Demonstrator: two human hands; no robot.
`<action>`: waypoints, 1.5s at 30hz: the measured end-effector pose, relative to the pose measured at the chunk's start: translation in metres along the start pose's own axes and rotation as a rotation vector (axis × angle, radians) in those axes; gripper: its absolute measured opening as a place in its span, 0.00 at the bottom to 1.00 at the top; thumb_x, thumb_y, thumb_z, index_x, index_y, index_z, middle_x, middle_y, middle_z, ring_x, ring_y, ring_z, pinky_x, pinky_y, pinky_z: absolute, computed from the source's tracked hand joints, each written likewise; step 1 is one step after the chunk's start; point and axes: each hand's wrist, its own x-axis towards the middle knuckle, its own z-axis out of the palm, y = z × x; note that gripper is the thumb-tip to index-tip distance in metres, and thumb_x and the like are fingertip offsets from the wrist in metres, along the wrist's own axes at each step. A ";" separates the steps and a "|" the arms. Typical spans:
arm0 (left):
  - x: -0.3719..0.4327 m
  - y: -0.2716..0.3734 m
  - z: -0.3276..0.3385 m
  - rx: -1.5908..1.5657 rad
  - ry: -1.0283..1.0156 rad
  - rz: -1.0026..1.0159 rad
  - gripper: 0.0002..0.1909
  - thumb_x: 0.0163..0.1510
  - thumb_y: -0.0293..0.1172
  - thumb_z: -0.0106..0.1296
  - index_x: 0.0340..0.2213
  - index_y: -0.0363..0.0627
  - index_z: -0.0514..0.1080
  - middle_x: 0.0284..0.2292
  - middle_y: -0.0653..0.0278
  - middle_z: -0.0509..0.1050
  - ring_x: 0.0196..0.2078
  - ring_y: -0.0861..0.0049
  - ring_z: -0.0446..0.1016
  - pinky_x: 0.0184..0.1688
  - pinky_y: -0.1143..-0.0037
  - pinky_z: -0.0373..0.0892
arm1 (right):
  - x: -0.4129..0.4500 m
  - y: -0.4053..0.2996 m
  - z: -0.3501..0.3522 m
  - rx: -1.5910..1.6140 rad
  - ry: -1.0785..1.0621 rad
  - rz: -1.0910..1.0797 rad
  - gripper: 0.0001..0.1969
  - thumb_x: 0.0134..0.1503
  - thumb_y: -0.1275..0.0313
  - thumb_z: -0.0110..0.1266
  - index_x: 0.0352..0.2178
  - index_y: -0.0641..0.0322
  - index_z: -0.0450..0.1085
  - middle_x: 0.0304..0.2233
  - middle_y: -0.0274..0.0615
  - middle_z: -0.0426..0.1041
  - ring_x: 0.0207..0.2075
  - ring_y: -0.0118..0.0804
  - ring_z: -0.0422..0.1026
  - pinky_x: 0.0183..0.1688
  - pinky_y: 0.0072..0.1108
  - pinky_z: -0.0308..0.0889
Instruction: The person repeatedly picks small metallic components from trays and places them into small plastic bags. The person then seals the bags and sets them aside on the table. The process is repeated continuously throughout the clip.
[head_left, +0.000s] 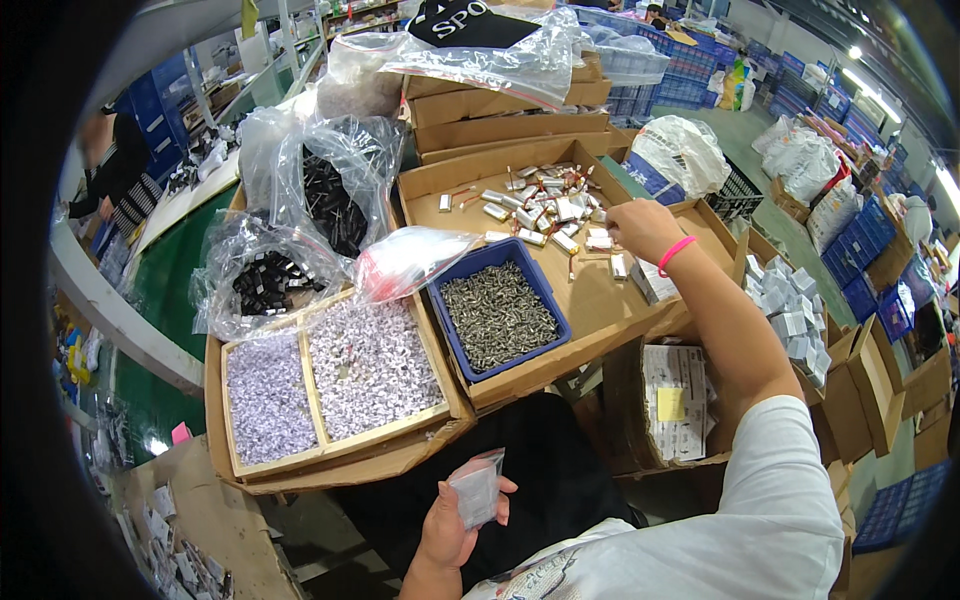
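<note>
In my left hand (446, 517), above my lap, is a small clear zip bag (478, 491) with a whitish flat content; I cannot make out what it is. My right hand (641, 229) reaches over a shallow cardboard tray (592, 315), at the right edge of a pile of silver battery cells (564, 208) with red wire leads. Its fingertips are partly hidden, so whether they pinch a cell cannot be seen. Below my right wrist lies a small white box (651, 281). A blue plastic bin (501, 307) full of small metal parts sits in the tray's left side.
Left of the bin, a divided wooden tray (306, 375) holds small white and pale violet parts. Behind it stand clear bags of black parts (334, 202). Small grey-white boxes (787, 315) fill a carton at right. A person (112, 172) is at far left.
</note>
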 end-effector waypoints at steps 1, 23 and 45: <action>0.000 0.000 0.000 0.004 -0.002 -0.003 0.43 0.53 0.65 0.34 0.52 0.35 0.56 0.37 0.50 0.71 0.30 0.72 0.71 0.32 0.74 0.68 | 0.003 -0.002 0.002 0.001 0.055 -0.075 0.08 0.46 0.66 0.54 0.28 0.55 0.75 0.28 0.45 0.74 0.34 0.46 0.73 0.36 0.33 0.68; -0.015 0.002 -0.009 -0.042 -0.002 0.037 0.41 0.53 0.64 0.35 0.52 0.36 0.57 0.36 0.50 0.71 0.30 0.72 0.70 0.33 0.74 0.67 | -0.022 -0.023 -0.016 -0.094 -0.199 -0.410 0.08 0.48 0.74 0.49 0.32 0.61 0.70 0.33 0.43 0.72 0.39 0.44 0.71 0.42 0.30 0.67; -0.024 0.007 -0.017 -0.062 -0.043 0.077 0.39 0.55 0.62 0.33 0.52 0.36 0.57 0.37 0.51 0.70 0.30 0.74 0.69 0.33 0.74 0.67 | -0.008 -0.081 0.015 -0.194 -0.048 0.039 0.08 0.50 0.71 0.47 0.25 0.58 0.73 0.27 0.47 0.76 0.31 0.43 0.76 0.32 0.30 0.68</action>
